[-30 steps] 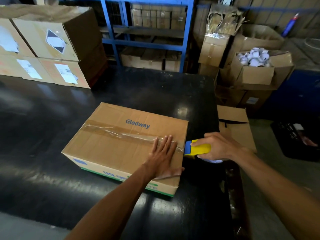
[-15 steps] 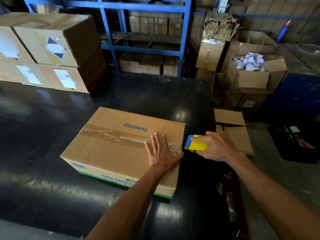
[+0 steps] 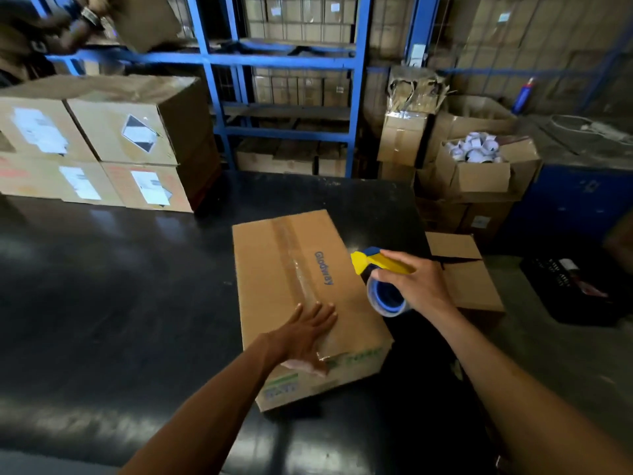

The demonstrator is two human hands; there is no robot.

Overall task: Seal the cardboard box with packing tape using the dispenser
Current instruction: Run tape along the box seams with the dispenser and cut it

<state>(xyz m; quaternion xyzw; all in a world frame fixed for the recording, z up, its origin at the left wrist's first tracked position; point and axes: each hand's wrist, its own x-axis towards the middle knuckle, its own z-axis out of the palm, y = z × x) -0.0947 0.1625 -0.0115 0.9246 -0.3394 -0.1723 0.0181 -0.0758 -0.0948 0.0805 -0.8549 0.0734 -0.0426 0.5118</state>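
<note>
A brown cardboard box (image 3: pixel 274 262) printed "Glodway" lies on the black table (image 3: pixel 102 286), its long side running away from me. A strip of clear tape (image 3: pixel 294 265) runs along its top seam and down the near end. My left hand (image 3: pixel 305 341) lies flat on the box's near end, fingers spread over the tape. My right hand (image 3: pixel 414 282) holds the yellow and blue tape dispenser (image 3: pixel 376 269) in the air just right of the box, with the tape roll (image 3: pixel 387 299) facing me.
Stacked labelled cartons (image 3: pixel 99 145) stand at the table's back left. Blue shelving (image 3: pixel 287 60) with boxes rises behind. Right of the table are open cartons (image 3: pixel 479 173), a flat carton (image 3: pixel 466 272) and a black crate (image 3: pixel 575 289) on the floor.
The box has turned about a quarter turn, so its taped seam now points away from me. My right hand has lifted the dispenser off the box's end; my left hand stays on the box.
</note>
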